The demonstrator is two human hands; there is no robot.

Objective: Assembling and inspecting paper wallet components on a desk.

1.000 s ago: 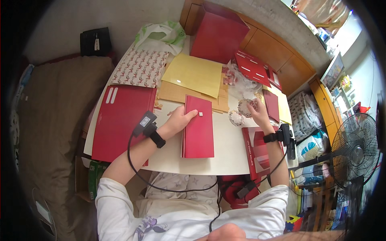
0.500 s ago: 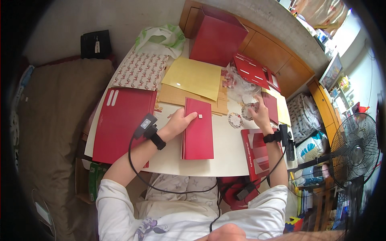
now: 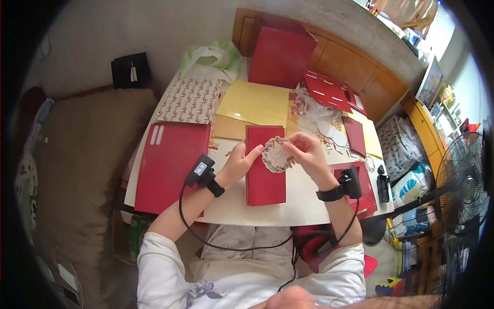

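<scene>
My left hand grips the left side of a tall, narrow red folded card, thumb on its front. The card is held over the near middle of the white table. In front of its upper right part is a round, scallop-edged paper cutout with a pale centre and patterned border. My right hand pinches that cutout at its right edge between thumb and fingers. The left thumb tip is close to the cutout's left edge; I cannot tell whether it touches. Whether the cutout lies against the card is also unclear.
Large red sheets lie left on the white table. Patterned paper, a yellow sheet and a tall red box stand or lie behind. Loose cutouts are at right. A black fan stands beyond the table.
My right hand has come left from the pile of cutouts, carrying a round cutout over the red card. The small white square on the card is now hidden. The view has shifted slightly.
</scene>
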